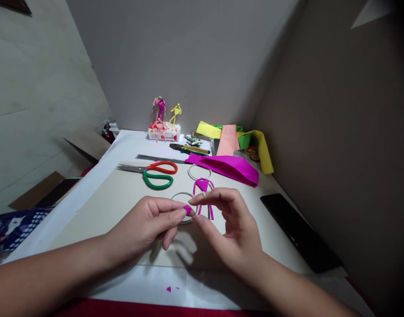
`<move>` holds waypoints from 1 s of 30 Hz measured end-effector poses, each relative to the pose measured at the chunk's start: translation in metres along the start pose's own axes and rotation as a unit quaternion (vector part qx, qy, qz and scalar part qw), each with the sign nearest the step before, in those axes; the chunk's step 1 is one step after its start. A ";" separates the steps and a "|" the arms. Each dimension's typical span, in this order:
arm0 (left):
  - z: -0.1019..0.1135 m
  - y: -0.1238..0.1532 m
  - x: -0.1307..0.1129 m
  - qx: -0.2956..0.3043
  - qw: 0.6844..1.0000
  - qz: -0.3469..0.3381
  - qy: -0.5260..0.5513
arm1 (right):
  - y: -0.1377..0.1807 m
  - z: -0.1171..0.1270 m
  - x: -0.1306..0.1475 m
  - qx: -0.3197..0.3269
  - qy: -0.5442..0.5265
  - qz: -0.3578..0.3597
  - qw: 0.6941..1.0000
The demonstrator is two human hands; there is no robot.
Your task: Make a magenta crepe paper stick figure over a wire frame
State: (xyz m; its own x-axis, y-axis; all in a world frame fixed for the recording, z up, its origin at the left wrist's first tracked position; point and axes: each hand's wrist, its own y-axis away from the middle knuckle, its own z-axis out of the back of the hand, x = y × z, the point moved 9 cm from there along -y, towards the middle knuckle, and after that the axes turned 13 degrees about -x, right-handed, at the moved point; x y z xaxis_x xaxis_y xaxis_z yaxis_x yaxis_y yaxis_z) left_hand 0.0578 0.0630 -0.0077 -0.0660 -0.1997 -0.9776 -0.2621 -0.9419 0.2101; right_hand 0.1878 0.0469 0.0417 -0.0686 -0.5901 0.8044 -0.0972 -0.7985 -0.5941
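My left hand and my right hand meet over a beige mat, both pinching a small wire figure. The figure has white wire loops and is partly wrapped in magenta paper strip. My left fingertips squeeze a magenta wrapped end beside a wire ring. My right thumb and forefinger pinch the wire just right of that spot, with the other fingers curled loosely.
Scissors with one red and one green handle lie on the mat behind my hands. A magenta crepe paper fold, yellow, pink and green strips, pliers, wire rods, finished wire figures on a small box and a black phone surround them.
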 end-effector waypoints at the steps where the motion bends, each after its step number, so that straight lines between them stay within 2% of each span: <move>1: 0.002 -0.001 0.000 -0.011 1.000 -0.005 -0.004 | -0.001 0.000 -0.007 0.001 -0.019 -0.045 0.999; 5: 0.007 -0.002 0.002 -0.047 0.999 -0.011 -0.011 | -0.001 -0.006 -0.030 0.015 -0.084 -0.183 0.979; 10: 0.004 -0.004 0.002 -0.048 0.999 -0.014 0.003 | 0.007 -0.015 -0.040 0.028 -0.134 -0.260 0.956; 20: 0.007 -0.002 0.001 -0.075 0.995 -0.050 -0.030 | 0.009 -0.016 -0.043 0.018 -0.109 -0.269 0.957; 30: 0.007 -0.002 -0.007 -0.089 0.990 -0.091 -0.057 | 0.014 -0.017 -0.046 -0.010 -0.168 -0.294 0.941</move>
State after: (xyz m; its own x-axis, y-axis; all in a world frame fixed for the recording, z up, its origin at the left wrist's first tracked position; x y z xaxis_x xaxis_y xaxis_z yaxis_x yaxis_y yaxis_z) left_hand 0.0521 0.0685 -0.0014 -0.1437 0.0005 -0.9896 -0.1055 -0.9943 0.0148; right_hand 0.1728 0.0653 -0.0033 0.3204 -0.0539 0.9457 -0.0396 -0.9983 -0.0434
